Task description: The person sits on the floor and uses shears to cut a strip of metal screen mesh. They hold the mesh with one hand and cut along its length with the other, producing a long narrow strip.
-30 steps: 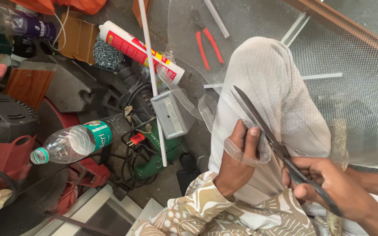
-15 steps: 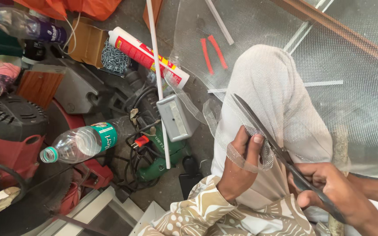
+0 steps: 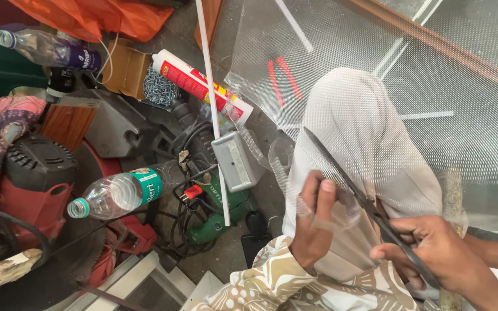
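Note:
My right hand grips the handles of long dark scissors, whose blades point up and left across the grey mesh draped over my knee. My left hand pinches a loose strip of that mesh just left of the blades, fingers curled around it. The mesh spreads over my light trouser leg and on to the right, under a brown wooden strip.
On the floor to the left lie a clear water bottle, a white sealant tube, a green power drill, a grey metal box, a long white rod, red pliers under the mesh, and a red power saw.
The view has shifted slightly, so the floor clutter sits a little lower and to the right. Both hands keep their hold on the scissors and the mesh strip.

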